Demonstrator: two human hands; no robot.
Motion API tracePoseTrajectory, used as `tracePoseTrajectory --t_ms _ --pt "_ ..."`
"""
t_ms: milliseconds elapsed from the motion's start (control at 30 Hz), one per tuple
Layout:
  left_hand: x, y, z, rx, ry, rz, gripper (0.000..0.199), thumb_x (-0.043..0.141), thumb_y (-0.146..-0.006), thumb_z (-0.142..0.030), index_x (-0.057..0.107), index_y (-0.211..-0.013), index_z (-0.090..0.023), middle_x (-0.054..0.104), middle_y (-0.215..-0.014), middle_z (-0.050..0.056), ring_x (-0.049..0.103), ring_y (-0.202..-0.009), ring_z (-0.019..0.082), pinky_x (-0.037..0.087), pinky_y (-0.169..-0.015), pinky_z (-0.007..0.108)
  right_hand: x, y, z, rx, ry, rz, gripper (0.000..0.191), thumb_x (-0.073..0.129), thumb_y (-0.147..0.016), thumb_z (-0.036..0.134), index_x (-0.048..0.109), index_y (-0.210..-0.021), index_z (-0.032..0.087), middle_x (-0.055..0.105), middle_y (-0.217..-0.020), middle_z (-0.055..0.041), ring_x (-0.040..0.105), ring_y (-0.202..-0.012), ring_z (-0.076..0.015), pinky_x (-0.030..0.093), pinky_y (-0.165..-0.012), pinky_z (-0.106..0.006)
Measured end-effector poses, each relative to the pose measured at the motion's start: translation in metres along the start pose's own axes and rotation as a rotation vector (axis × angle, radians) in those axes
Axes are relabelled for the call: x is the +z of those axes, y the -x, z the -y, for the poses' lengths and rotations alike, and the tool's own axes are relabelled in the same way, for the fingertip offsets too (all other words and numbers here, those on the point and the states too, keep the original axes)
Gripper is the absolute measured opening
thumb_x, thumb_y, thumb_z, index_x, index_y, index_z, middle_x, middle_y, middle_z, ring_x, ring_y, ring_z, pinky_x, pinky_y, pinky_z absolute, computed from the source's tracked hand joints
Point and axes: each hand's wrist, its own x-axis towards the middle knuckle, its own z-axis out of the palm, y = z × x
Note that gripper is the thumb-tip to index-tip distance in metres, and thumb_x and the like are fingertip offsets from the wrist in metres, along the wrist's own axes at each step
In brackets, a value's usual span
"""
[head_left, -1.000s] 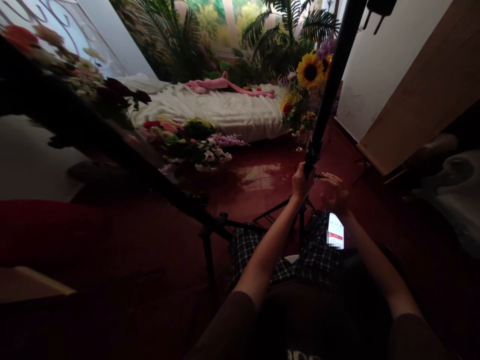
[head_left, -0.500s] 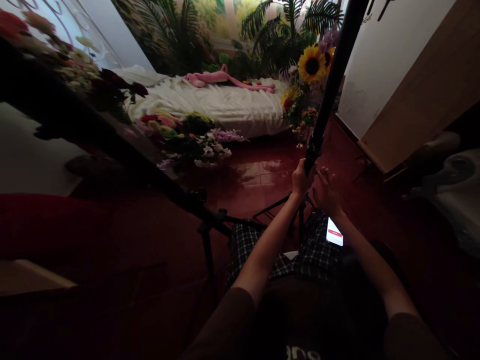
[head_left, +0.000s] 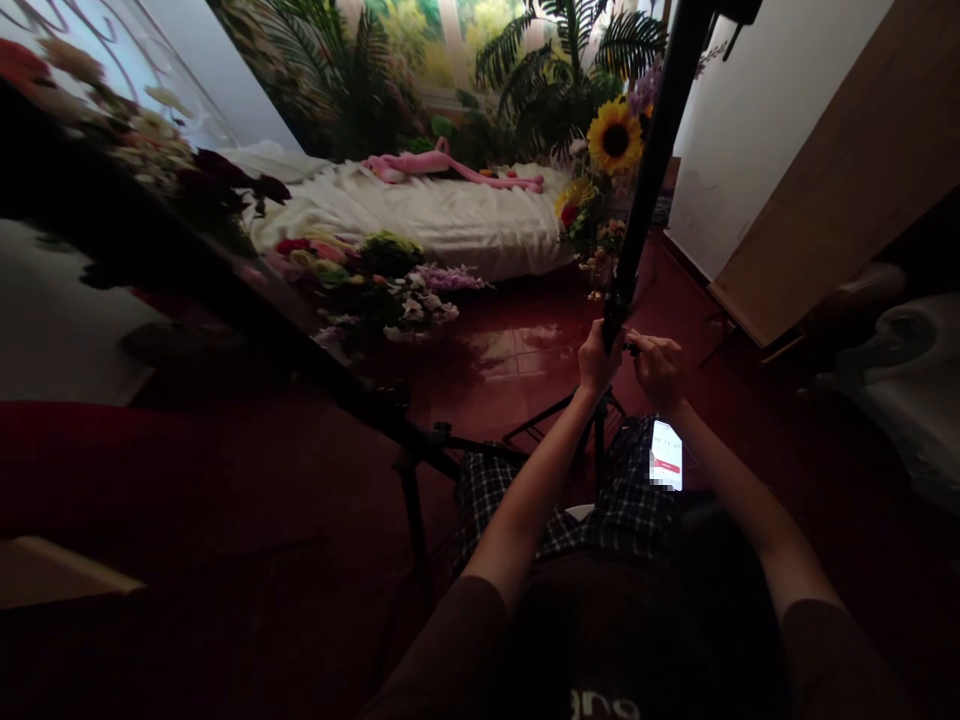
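A black tripod light stand [head_left: 646, 190] rises between my knees and leans toward the upper right. My left hand [head_left: 598, 358] is wrapped round its pole just below a collar. My right hand [head_left: 658, 370] is at the pole's right side, with thumb and fingers pinched on a small black knob [head_left: 631, 349]. Below my hands the stand's spread legs [head_left: 544, 418] are partly hidden by my left forearm. A phone [head_left: 667, 456] with a lit screen lies on my right thigh, beside my right forearm.
Another black stand [head_left: 300, 345] slants across the left side, close to me. Ahead, a white-draped bed [head_left: 420, 215] holds a pink plush toy [head_left: 412, 164]. Artificial flowers [head_left: 405, 290] stand before it, sunflowers [head_left: 615, 137] at its right. A plastic-wrapped chair [head_left: 919, 370] is at right.
My right hand has gone from spread fingers beside the pole to a pinch on the knob. My left hand keeps its grip. The view has shifted slightly.
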Motion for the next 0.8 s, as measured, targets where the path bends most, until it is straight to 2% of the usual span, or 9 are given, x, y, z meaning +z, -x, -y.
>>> tracePoseTrajectory --t_ms 233,367,467,533,667,800 --pt "-0.002 0.001 -0.001 0.005 0.013 0.002 0.027 0.054 -0.092 -0.045 0.058 -0.103 -0.021 0.067 -0.08 0.003 0.064 -0.07 0.014 0.042 -0.063 0.023 -0.003 0.001 -0.004 -0.029 0.082 0.037 0.037 0.037 -0.101 0.029 0.061 -0.129 0.025 0.068 -0.127 -0.0039 0.07 -0.092 -0.0205 0.049 -0.09 -0.038" --pt "-0.002 0.0 0.0 -0.002 0.017 0.003 0.027 0.055 -0.091 -0.045 0.059 -0.102 -0.02 0.067 -0.082 0.003 0.064 -0.071 0.014 0.042 -0.064 0.023 -0.013 -0.003 0.001 -0.009 0.041 0.068 0.036 0.041 -0.101 0.033 0.059 -0.13 0.023 0.067 -0.129 -0.004 0.072 -0.092 -0.0197 0.054 -0.077 -0.031" --pt "-0.001 0.0 0.0 -0.007 0.011 0.01 0.028 0.057 -0.09 -0.045 0.059 -0.103 -0.02 0.067 -0.081 0.003 0.064 -0.071 0.015 0.042 -0.064 0.023 -0.025 -0.011 0.002 0.027 0.014 0.178 0.033 0.048 -0.098 0.034 0.06 -0.128 0.025 0.071 -0.121 -0.003 0.074 -0.087 -0.0208 0.054 -0.065 -0.027" --pt "-0.001 -0.001 0.0 -0.005 0.005 0.008 0.028 0.058 -0.09 -0.045 0.059 -0.103 -0.02 0.067 -0.081 0.003 0.064 -0.071 0.014 0.042 -0.064 0.023 -0.034 -0.021 0.0 0.053 0.0 0.281 0.032 0.055 -0.095 0.031 0.06 -0.126 0.025 0.075 -0.111 -0.0034 0.075 -0.082 -0.0226 0.054 -0.062 -0.028" --pt "-0.002 0.0 0.0 0.009 0.002 0.002 0.028 0.058 -0.09 -0.043 0.06 -0.105 -0.02 0.067 -0.082 0.004 0.063 -0.071 0.014 0.042 -0.065 0.024 -0.043 -0.048 -0.013 0.094 -0.248 0.473 0.046 0.063 -0.09 0.025 0.051 -0.134 0.022 0.077 -0.101 -0.004 0.075 -0.086 -0.0223 0.057 -0.069 -0.029" --pt "-0.002 0.0 0.001 0.005 -0.012 0.004 0.028 0.058 -0.09 -0.043 0.06 -0.105 -0.019 0.068 -0.084 0.005 0.064 -0.072 0.015 0.042 -0.065 0.024 -0.041 -0.065 -0.029 0.155 -0.578 0.599 0.042 0.071 -0.084 0.034 0.06 -0.122 0.019 0.077 -0.09 -0.0044 0.072 -0.076 -0.0176 0.057 -0.063 -0.027"
